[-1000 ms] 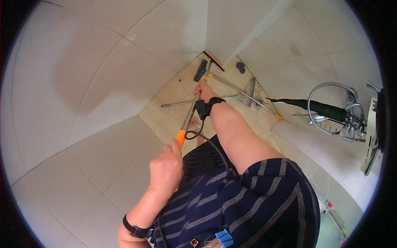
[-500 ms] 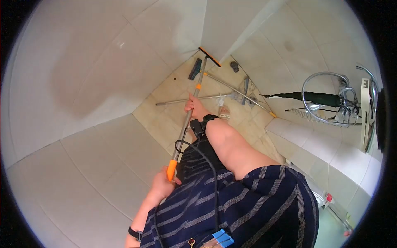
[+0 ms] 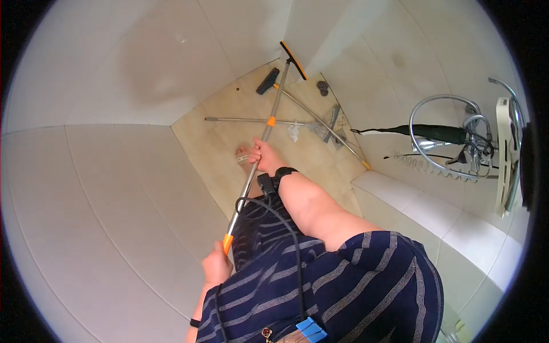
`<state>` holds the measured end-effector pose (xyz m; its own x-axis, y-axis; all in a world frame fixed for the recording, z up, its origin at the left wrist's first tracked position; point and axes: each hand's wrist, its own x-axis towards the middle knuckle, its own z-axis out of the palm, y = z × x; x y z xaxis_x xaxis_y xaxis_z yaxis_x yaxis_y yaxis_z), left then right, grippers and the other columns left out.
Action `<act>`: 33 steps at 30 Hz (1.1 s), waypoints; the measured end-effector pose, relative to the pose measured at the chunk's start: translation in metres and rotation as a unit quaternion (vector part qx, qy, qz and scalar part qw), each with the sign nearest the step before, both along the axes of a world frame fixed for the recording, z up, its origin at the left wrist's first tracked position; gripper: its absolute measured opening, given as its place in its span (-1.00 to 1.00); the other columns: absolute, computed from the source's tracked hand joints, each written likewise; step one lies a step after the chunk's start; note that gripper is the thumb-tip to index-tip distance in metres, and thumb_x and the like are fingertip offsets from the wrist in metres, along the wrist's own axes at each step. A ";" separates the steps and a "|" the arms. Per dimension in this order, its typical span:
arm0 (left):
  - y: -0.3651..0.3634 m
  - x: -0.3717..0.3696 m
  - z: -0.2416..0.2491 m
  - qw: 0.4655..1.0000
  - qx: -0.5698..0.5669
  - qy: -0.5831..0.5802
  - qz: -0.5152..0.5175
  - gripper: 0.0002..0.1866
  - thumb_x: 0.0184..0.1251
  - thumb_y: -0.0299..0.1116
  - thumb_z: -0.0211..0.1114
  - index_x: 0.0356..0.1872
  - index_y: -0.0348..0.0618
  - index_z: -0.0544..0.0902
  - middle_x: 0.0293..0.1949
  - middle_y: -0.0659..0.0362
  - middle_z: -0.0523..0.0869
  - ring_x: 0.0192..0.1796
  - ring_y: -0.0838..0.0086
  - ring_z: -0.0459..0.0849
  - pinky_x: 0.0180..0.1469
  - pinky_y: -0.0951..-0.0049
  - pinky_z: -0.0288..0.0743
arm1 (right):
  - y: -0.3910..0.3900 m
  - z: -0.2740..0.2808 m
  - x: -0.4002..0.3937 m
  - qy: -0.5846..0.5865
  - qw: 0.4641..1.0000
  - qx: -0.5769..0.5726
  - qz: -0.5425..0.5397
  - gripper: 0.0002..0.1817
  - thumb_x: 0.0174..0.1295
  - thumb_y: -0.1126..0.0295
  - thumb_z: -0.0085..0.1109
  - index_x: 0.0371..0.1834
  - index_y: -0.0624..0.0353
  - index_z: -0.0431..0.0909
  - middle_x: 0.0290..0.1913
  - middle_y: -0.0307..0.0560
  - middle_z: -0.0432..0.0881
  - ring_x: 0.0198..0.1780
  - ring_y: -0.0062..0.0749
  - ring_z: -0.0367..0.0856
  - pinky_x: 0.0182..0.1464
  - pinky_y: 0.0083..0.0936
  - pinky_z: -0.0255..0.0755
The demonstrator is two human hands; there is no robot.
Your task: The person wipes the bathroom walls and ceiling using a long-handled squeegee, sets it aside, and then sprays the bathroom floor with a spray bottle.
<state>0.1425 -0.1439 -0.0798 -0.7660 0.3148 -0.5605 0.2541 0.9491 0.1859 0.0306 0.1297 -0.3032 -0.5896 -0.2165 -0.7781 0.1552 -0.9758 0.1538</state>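
A long-handled squeegee (image 3: 278, 100) runs from my waist towards the far corner, its black-and-orange blade (image 3: 293, 60) up by the wall there. My left hand (image 3: 217, 264) is closed around the orange grip at the near end of the pole. Further along the metal pole my right hand (image 3: 263, 155) is wrapped around it. Beyond my right hand lies a floor brush (image 3: 267, 81) with dark bristles, its pole slanting under the squeegee. Another metal pole (image 3: 240, 119) crosses the tiles beneath, with a greyish flat head (image 3: 331, 124) at its right end.
Tiled walls (image 3: 143, 188) close in on the left and ahead. A dark scrubbing clump (image 3: 322, 87) lies near the corner. On the right wall hang a shower hose (image 3: 414, 128) and a folded dark green umbrella-like item (image 3: 437, 134). A foot in a sandal (image 3: 243, 154) stands on the floor.
The squeegee blade sits higher in view, and both hands have shifted slightly left, still holding the pole. The view has moved. A sandalled foot now shows left of the pole instead of right.
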 end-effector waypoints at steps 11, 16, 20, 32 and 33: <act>-0.043 0.127 -0.043 0.996 0.025 0.080 0.002 -0.76 -0.11 -0.59 0.18 -0.35 -0.12 0.41 -0.66 0.08 0.53 -0.59 0.15 0.57 -0.55 0.18 0.41 | -0.023 0.006 0.090 0.138 0.990 0.027 0.023 -0.44 0.27 -0.07 -0.05 -0.79 -0.05 0.08 -0.86 -0.36 0.03 -0.85 -0.57 -0.04 -0.74 -0.57 -0.09; -0.092 0.161 -0.074 0.990 0.080 0.112 -0.009 -0.74 -0.14 -0.60 0.18 -0.35 -0.11 0.43 -0.67 0.09 0.50 -0.62 0.16 0.54 -0.56 0.17 0.39 | -0.054 0.006 0.130 0.193 0.979 0.063 0.015 -0.39 0.26 -0.13 -0.09 -0.84 -0.06 0.07 -0.87 -0.35 0.04 -0.86 -0.55 0.01 -0.76 -0.54 -0.03; -0.142 0.205 -0.080 0.993 0.085 0.080 0.006 -0.72 -0.18 -0.61 0.18 -0.36 -0.10 0.44 -0.66 0.05 0.48 -0.61 0.13 0.52 -0.55 0.17 0.36 | -0.090 0.013 0.179 0.175 0.983 0.050 -0.010 -0.40 0.27 -0.11 -0.09 -0.84 -0.04 0.08 -0.87 -0.35 0.04 -0.87 -0.54 0.00 -0.76 -0.54 -0.02; -0.176 0.270 -0.043 0.909 0.230 -0.122 0.326 -0.80 0.11 -0.34 0.28 -0.28 -0.17 0.54 -0.57 0.01 0.54 -0.53 0.21 0.53 -0.40 0.29 0.40 | -0.155 0.043 0.184 0.257 0.956 -0.061 0.126 -0.54 0.28 0.09 0.00 -0.73 0.01 0.16 -0.74 -0.31 0.16 -0.72 -0.52 0.13 -0.63 -0.51 0.06; -0.161 0.253 -0.039 0.871 0.269 -0.219 0.348 -0.79 0.11 -0.32 0.28 -0.28 -0.18 0.53 -0.56 0.01 0.55 -0.50 0.19 0.55 -0.38 0.29 0.41 | -0.147 0.040 0.172 0.259 0.955 -0.059 0.130 -0.54 0.28 0.09 0.00 -0.73 0.01 0.16 -0.74 -0.31 0.16 -0.72 -0.52 0.13 -0.63 -0.51 0.06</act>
<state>0.3954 -0.3045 -0.1183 -0.6251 0.1671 -0.7624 -0.5555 0.5910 0.5850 0.2028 -0.0170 -0.2630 -0.8032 -0.4765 -0.3574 0.4757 -0.8743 0.0967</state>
